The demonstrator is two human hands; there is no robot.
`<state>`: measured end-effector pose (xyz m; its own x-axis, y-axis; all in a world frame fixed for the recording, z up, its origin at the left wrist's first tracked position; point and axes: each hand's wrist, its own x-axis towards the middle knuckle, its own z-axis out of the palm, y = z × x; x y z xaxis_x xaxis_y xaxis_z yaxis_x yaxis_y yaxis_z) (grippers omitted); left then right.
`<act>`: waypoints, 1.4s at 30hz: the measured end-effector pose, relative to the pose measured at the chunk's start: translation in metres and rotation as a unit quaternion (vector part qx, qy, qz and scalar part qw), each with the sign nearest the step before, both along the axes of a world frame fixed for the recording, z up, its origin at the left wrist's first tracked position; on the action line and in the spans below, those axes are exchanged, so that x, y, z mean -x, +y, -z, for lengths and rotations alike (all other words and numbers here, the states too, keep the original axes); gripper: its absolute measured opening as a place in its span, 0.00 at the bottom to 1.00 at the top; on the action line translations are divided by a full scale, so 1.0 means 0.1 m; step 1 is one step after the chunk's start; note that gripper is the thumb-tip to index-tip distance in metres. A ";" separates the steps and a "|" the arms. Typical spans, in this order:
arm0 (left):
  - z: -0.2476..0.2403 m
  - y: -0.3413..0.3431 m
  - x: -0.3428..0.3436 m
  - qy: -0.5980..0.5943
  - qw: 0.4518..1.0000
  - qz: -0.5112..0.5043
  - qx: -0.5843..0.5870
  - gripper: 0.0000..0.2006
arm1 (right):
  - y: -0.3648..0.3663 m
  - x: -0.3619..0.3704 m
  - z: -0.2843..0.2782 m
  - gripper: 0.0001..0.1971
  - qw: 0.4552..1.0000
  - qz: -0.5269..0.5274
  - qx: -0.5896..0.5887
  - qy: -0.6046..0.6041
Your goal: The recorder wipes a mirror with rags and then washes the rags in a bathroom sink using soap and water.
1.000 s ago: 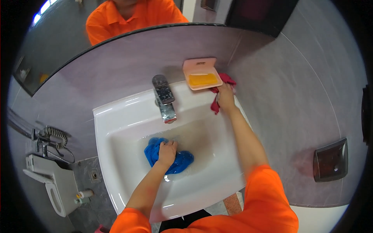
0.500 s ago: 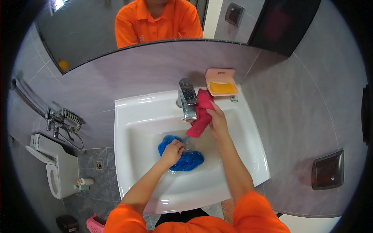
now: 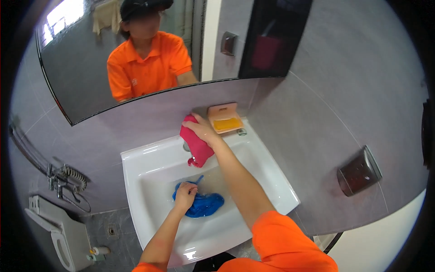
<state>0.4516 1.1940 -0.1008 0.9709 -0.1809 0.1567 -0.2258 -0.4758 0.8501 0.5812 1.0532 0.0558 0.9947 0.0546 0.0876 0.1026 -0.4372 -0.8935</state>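
We work at the white washbasin (image 3: 274,183).
Our right hand (image 3: 205,131) curls around a crimson cloth (image 3: 195,144) covering the faucet (image 3: 186,147); our left hand (image 3: 184,196), fingers bent, touches a blue cloth (image 3: 207,206) inside the washbasin, its grip unclear to us.

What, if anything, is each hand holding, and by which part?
The right hand holds the red cloth by its upper end. The left hand touches the left part of the blue cloth; whether it grips cannot be told.
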 end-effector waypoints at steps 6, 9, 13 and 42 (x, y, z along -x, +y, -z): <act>0.22 -0.09 -0.05 -0.001 1.000 0.012 -0.012 0.06 | -0.08 0.46 1.00 0.32 0.933 0.039 -0.355 0.040; 0.20 -0.12 -0.09 0.098 0.995 -0.015 0.010 0.05 | -0.02 0.68 1.24 0.37 0.968 0.147 -0.202 -0.006; 0.28 -0.09 -0.15 0.338 0.881 -0.079 0.322 0.10 | -0.17 0.80 1.36 0.36 0.988 0.111 -0.077 0.077; -0.08 -0.71 -0.31 0.348 0.704 -0.032 0.618 0.17 | -0.29 1.66 1.24 0.27 0.830 0.115 -0.486 0.247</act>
